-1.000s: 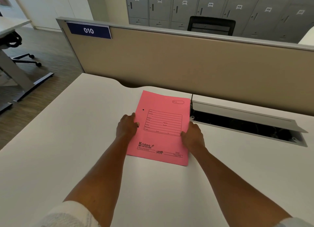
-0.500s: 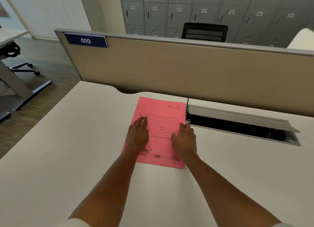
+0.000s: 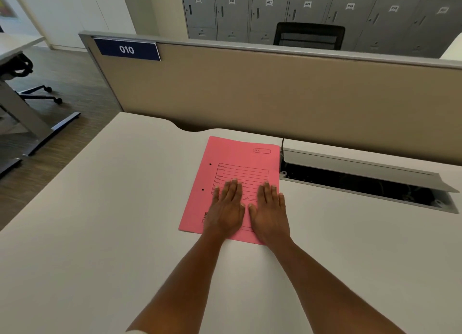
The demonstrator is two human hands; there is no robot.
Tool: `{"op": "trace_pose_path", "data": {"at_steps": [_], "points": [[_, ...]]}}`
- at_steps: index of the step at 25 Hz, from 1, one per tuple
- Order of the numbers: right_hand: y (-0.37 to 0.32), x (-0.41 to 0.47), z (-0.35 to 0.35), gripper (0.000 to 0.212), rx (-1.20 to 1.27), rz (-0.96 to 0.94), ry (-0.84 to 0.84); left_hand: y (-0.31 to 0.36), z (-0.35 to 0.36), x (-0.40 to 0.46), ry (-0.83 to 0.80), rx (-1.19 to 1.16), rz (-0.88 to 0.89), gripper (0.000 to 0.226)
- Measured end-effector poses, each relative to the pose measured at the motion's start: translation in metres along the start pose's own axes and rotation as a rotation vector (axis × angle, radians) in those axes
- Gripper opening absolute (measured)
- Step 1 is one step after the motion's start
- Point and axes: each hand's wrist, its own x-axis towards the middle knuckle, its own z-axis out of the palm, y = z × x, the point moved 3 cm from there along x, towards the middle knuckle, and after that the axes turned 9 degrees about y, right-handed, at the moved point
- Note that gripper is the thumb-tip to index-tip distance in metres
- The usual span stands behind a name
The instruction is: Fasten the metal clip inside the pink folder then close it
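Pink folder [image 3: 240, 173] is lying shut on the desk [image 3: 100, 221], just left of the open cable tray [image 3: 362, 183]. Left hand [image 3: 226, 208] and right hand [image 3: 270, 212] are resting flat on its cover, fingers spread, gripping nothing. Clip's hidden, so fastening can't be confirmed; uneven pressing risks sliding the folder toward the tray.

Both forearms were bare to the hands; a sliver of pale sleeve [image 3: 133, 331] showed at the left arm's bottom edge.

White desk [image 3: 100, 233], bare surface mostly. Pink folder [image 3: 240, 156] lies flat and closed on it, just left of the open cable tray [image 3: 362, 183].
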Motion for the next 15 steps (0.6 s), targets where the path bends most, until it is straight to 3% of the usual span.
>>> {"op": "trace_pose_path", "data": {"at_steps": [9, 15], "points": [[0.0, 0.0, 0.002, 0.071, -0.016, 0.014, -0.031, -0.002, 0.005, 0.001, 0.002, 0.013, -0.009, 0.066], [-0.005, 0.01, -0.021, 0.069, 0.059, 0.017, -0.091, 0.016, -0.027, 0.008, 0.024, -0.026, -0.01, 0.063]]}}
